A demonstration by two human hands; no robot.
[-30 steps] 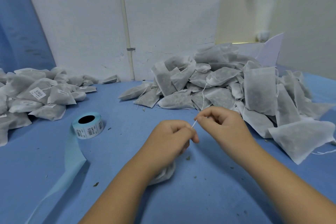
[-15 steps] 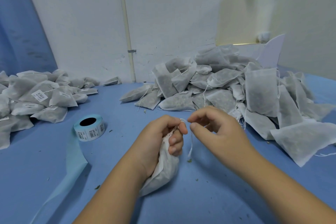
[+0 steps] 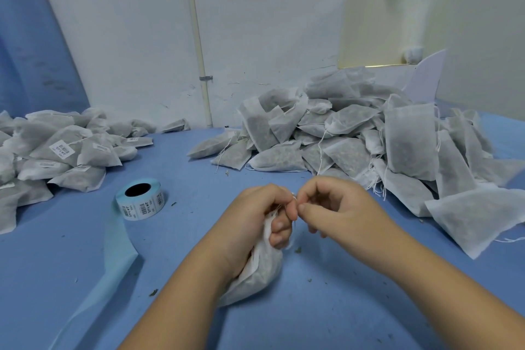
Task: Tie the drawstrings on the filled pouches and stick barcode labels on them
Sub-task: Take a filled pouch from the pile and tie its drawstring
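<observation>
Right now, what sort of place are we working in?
Likely a small hand-packing workstation: a blue table holds a heap of unlabelled filled pouches on the right, a labelled pile on the left and a barcode label roll. The left hand grips a pouch while the right hand pinches its drawstring.

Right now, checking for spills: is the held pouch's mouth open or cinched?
Cinched: the left hand grips the pouch by its bunched neck; the right hand pinches the string. Knot: cannot tell.

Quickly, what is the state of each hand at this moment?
Left hand: closed around the neck of a filled pouch.
Right hand: pinching the pouch's drawstring.
</observation>
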